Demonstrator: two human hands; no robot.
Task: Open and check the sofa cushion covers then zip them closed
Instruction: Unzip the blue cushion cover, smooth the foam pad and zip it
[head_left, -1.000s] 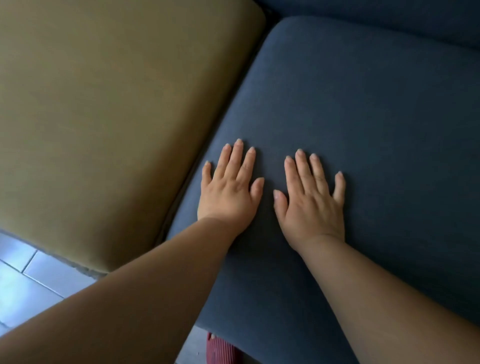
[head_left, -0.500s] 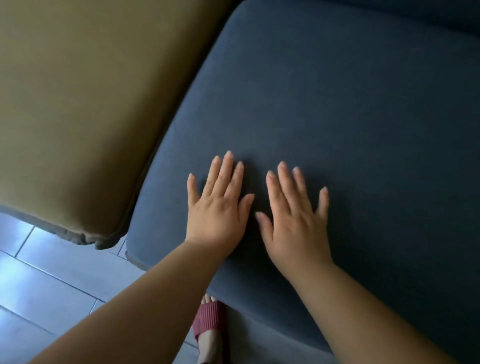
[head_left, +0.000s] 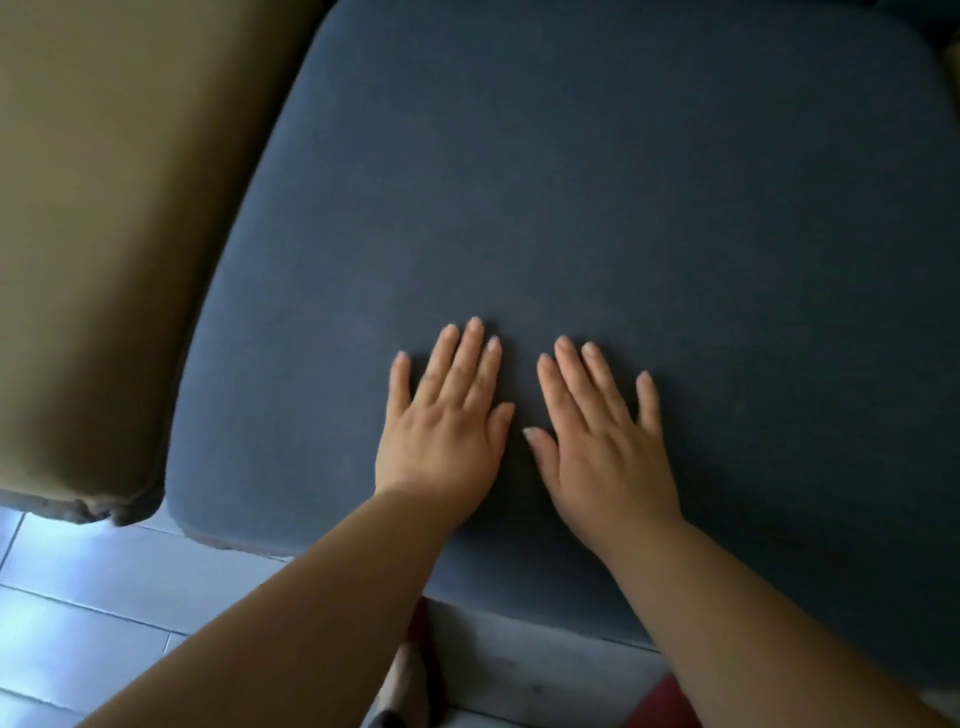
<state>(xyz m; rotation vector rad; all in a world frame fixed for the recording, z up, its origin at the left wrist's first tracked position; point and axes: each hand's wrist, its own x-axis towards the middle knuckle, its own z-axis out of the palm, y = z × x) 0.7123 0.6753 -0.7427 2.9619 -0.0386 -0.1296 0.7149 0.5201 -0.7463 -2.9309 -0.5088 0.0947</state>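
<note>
A dark blue sofa seat cushion (head_left: 597, 197) fills most of the head view. My left hand (head_left: 447, 421) lies flat on it, palm down, fingers straight and slightly spread. My right hand (head_left: 602, 436) lies flat beside it, a small gap between the two thumbs. Both hands rest near the cushion's front edge. No zipper shows on the cushion's top face or visible edges.
An olive-tan seat cushion (head_left: 104, 234) adjoins on the left, its worn front corner overhanging the pale tiled floor (head_left: 78, 597). Below the blue cushion's front edge I see my foot in a red slipper (head_left: 410, 670) and another red slipper (head_left: 665, 706).
The view has tilted down and back, so the cushions' front edges, the floor and my feet come into sight. Both hands stay flat, side by side on the blue cushion.
</note>
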